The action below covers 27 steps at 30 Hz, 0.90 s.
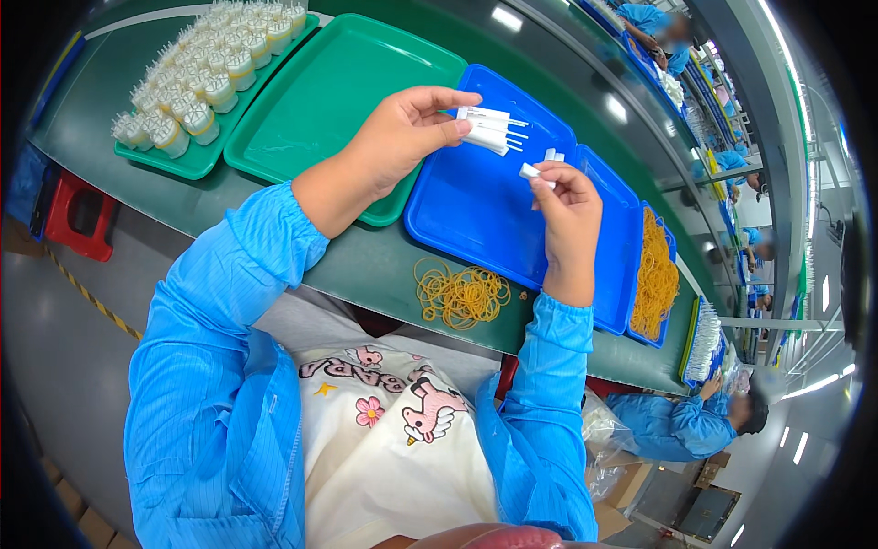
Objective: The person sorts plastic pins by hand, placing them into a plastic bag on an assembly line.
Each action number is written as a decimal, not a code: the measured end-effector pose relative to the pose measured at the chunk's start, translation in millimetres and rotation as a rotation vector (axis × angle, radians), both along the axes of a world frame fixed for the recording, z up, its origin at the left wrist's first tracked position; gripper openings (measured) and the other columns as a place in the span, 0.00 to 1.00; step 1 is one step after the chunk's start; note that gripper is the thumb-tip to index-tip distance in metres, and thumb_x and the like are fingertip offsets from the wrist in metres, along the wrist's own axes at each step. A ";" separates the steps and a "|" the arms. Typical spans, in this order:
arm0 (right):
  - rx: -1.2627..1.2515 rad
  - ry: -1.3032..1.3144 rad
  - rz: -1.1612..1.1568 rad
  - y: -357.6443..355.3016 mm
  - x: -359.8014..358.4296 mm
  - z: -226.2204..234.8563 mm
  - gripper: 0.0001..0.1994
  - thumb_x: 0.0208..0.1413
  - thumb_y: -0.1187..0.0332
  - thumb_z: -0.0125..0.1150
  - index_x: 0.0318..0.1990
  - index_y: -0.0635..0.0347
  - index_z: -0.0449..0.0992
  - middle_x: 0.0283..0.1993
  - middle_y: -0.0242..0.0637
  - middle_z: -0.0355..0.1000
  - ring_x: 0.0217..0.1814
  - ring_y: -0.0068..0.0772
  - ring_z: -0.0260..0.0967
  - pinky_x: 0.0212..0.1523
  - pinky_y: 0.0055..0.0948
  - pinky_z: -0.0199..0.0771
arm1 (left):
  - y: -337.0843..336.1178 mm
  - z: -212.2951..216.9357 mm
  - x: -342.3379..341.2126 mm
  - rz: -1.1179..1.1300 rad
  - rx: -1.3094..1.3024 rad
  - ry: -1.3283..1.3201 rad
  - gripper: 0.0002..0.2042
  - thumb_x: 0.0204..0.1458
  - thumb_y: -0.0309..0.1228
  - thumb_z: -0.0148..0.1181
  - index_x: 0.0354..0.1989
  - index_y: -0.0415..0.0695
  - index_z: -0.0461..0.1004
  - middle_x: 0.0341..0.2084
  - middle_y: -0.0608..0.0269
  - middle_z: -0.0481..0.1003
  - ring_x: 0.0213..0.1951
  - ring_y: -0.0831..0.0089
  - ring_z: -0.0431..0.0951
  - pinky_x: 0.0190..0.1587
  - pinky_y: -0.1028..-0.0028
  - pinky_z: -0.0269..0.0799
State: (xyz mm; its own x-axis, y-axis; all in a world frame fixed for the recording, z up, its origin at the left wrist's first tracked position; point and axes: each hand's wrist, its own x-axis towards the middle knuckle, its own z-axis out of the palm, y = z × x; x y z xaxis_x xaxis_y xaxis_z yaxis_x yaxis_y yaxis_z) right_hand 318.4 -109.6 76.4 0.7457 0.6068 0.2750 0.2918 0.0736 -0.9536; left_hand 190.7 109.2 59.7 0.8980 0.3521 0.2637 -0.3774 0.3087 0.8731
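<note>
Above the left blue tray [476, 215], my left hand [389, 137] grips a small bundle of white plastic parts [485, 130] between thumb and fingers. Thin white prongs stick out of the bundle toward the right. A short way to its right, my right hand [571, 220] pinches a few short white plastic pieces [541, 170] in its fingertips, apart from the bundle. Their exact number is hidden by the fingers. A loose heap of yellow rubber bands [462, 295] lies on the green table [370, 265] in front of my body.
At the far left, a green tray [197, 166] carries many banded white bundles [219, 90], prongs up. Another green tray [315, 91] sits beside it. Rightward are a second blue tray [608, 201], a bin of rubber bands [651, 274] and a person in blue [672, 425].
</note>
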 end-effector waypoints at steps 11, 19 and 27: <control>0.138 -0.055 -0.035 0.9 -16.7 0.8 0.09 0.51 0.85 0.63 0.40 0.71 0.77 0.48 0.42 0.71 0.45 0.28 0.73 0.44 0.23 0.78 | -1.7 3.2 -3.0 -0.040 0.101 0.158 0.16 0.55 0.25 0.62 0.53 0.41 0.76 0.49 0.60 0.77 0.47 0.75 0.77 0.46 0.76 0.73; 0.086 -0.073 0.036 2.7 -27.6 6.6 0.11 0.49 0.87 0.64 0.42 0.71 0.78 0.49 0.43 0.71 0.50 0.32 0.74 0.49 0.26 0.79 | -5.2 4.0 -6.0 -0.057 0.183 0.252 0.16 0.54 0.23 0.61 0.52 0.39 0.76 0.52 0.58 0.76 0.44 0.75 0.79 0.45 0.76 0.75; 0.068 -0.060 0.060 7.9 -37.9 9.6 0.12 0.48 0.85 0.65 0.42 0.69 0.79 0.49 0.42 0.72 0.50 0.32 0.74 0.50 0.26 0.79 | -13.7 2.3 -6.8 -0.073 0.201 0.265 0.16 0.51 0.17 0.62 0.49 0.37 0.76 0.50 0.54 0.77 0.41 0.75 0.79 0.45 0.77 0.76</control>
